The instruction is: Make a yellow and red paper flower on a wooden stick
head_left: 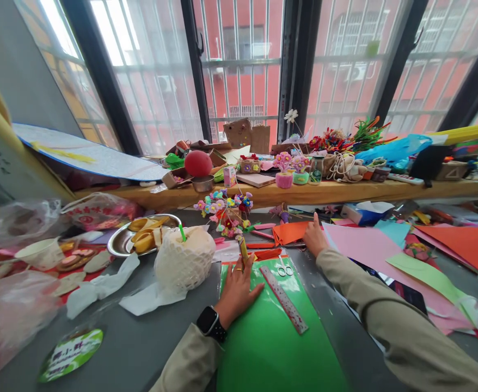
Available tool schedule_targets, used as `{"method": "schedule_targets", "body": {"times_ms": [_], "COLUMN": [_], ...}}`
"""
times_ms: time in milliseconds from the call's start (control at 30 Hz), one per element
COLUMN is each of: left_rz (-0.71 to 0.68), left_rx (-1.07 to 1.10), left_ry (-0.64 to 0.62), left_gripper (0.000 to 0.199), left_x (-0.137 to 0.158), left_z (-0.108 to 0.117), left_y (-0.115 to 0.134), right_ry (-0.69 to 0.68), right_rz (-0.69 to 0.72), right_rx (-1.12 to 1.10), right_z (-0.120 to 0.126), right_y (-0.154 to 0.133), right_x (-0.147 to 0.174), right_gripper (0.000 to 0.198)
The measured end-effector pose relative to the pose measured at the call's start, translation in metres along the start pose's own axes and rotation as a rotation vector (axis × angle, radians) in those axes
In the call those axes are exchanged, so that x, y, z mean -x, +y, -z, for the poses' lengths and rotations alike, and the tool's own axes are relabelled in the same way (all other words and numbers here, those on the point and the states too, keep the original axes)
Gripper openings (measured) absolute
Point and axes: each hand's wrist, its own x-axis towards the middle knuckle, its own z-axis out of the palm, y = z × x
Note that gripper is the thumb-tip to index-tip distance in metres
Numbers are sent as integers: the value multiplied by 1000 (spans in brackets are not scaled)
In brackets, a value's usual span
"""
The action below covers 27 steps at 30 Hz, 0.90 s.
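Green sheet [275, 348] nearest cam, L hand [237, 288] spread on it; orange paper [288, 234] just L of R hand [316, 238], axis approx. crosswise; R nearer, grip can't tell.

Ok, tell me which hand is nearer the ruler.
Left: the left hand lies over the green sheet, just left of the ruler; the right hand is farther off, forward and right, beside the orange paper.

The grey worktop [133, 348] is partly covered by a green sheet [275, 348]. To the sheet's left are set a net-wrapped coconut [185, 257], a metal bowl [118, 245] and an oval label [72, 355]; to its right, pink paper [361, 245] is spread.
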Motion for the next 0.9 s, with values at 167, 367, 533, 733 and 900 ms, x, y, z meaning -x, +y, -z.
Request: {"method": "schedule_targets", "body": {"times_ms": [167, 367, 533, 733, 900], "left_rz": [-17, -4, 11, 6, -22], "left_rx": [1, 20, 61, 233, 531], "left_ry": [7, 6, -14, 83, 246], "left_gripper": [64, 65, 66, 59, 39], "left_x": [0, 1, 1, -2, -7], "left_z": [0, -1, 0, 3, 12], "left_y": [0, 0, 1, 1, -1], "right_ry": [4, 37, 114, 320, 547], "right_rz": [39, 138, 178, 170, 182], "right_rx": [36, 30, 16, -121, -524], "right_z": [-11, -21, -15, 12, 48], "right_y": [3, 12, 13, 10, 0], "right_x": [-12, -24, -28, -20, 9], "right_gripper": [26, 24, 23, 19, 18]}}
